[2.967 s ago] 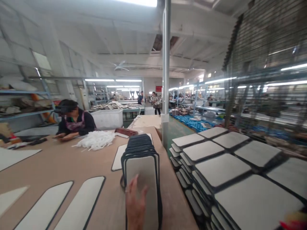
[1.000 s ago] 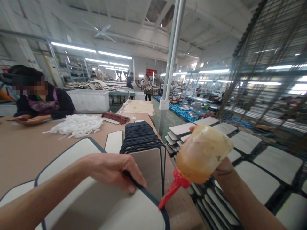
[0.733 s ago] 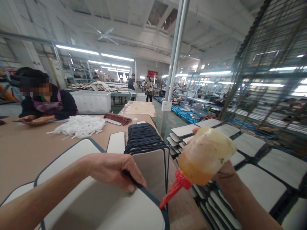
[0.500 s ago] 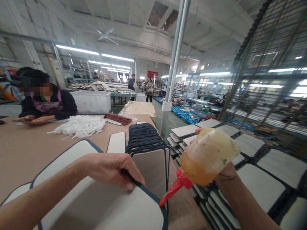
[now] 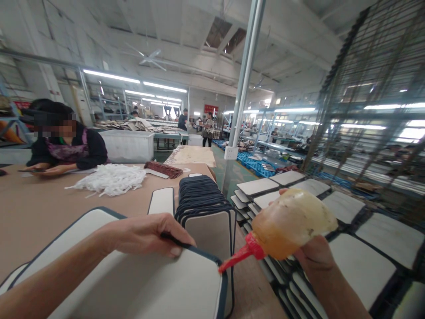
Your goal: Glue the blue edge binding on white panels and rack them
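My left hand (image 5: 151, 235) pinches the dark-edged top border of a white rounded panel (image 5: 146, 283), thumb in front and fingers behind. My right hand (image 5: 314, 252) is wrapped around a squeeze bottle (image 5: 292, 221) of amber liquid, tipped with its red nozzle (image 5: 235, 259) pointing down and left. The nozzle tip meets the panel's dark edging near the upper right corner. Just behind that corner stands a row of similar panels (image 5: 207, 230) with dark blue edges, packed close together. Another white panel (image 5: 79, 235) lies beneath my left forearm.
White strips (image 5: 109, 179) lie heaped on the brown table (image 5: 186, 170), beside a reddish-brown bundle (image 5: 164, 169). A person (image 5: 66, 141) sits at the far left. Racks of white panels (image 5: 345, 252) stand at the right. A metal post (image 5: 245, 79) rises beyond the table.
The panel's corner has tilted and shifted slightly left, along with my left hand. The nozzle tip has moved a little up and left along the edging. Both hands keep their hold.
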Motion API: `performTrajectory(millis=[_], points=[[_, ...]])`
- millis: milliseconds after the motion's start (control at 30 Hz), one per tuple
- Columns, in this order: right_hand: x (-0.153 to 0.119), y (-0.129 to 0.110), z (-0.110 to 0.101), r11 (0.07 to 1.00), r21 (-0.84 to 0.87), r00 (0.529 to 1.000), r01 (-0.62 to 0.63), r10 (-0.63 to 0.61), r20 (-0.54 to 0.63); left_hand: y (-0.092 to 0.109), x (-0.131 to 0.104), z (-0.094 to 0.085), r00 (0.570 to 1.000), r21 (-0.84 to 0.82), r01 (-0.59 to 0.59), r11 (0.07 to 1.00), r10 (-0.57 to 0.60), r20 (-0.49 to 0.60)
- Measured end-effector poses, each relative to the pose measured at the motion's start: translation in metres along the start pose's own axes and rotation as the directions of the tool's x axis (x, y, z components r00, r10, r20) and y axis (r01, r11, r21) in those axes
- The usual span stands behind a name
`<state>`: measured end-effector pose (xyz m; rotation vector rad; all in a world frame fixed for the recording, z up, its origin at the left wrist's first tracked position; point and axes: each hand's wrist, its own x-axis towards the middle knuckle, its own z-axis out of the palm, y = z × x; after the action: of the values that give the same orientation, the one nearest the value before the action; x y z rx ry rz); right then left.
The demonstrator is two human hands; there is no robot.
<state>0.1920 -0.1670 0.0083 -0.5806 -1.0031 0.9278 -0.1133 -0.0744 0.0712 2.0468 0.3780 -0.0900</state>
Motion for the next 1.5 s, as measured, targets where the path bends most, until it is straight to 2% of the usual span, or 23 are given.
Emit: performTrajectory(millis=[233, 400, 600, 700, 867, 1133, 1267, 1500], points=[[-0.012, 0.010, -0.003, 0.999, -0.045, 0.993, 0.012, -0.017, -0.118, -0.016, -0.006, 0.003, 0.996, -0.087, -0.049, 0.995, 0.043, -0.077], [-0.017, 0.017, -0.007, 0.999, -0.040, 0.993, 0.021, -0.025, -0.120, -0.027, -0.011, 0.003, 0.991, -0.124, -0.043, 0.991, 0.027, -0.130], [-0.022, 0.014, 0.000, 0.994, -0.083, 0.992, -0.073, 0.064, -0.107, -0.035, -0.012, 0.003, 0.984, -0.183, -0.001, 0.983, -0.032, -0.178], [-0.022, 0.018, 0.000, 0.998, -0.056, 0.993, -0.040, 0.033, -0.111, -0.039, -0.013, 0.004, 0.972, -0.184, 0.017, 0.983, -0.059, -0.226], [-0.021, 0.028, -0.004, 1.000, -0.006, 0.992, -0.003, 0.002, -0.125, -0.042, -0.014, 0.004, 0.977, -0.246, 0.013, 0.969, -0.065, -0.203], [-0.022, 0.021, 0.012, 0.999, -0.008, 0.989, -0.036, 0.034, -0.141, -0.042, -0.011, 0.004, 0.974, -0.346, 0.041, 0.937, -0.115, -0.195], [-0.025, 0.023, 0.009, 1.000, -0.014, 0.989, -0.005, 0.003, -0.145, -0.042, -0.010, 0.005, 0.970, -0.379, 0.028, 0.925, -0.116, -0.213], [-0.026, 0.027, 0.003, 0.999, 0.040, 0.991, -0.024, 0.029, -0.130, -0.043, -0.010, 0.003, 0.969, -0.422, 0.050, 0.905, -0.147, -0.200]])
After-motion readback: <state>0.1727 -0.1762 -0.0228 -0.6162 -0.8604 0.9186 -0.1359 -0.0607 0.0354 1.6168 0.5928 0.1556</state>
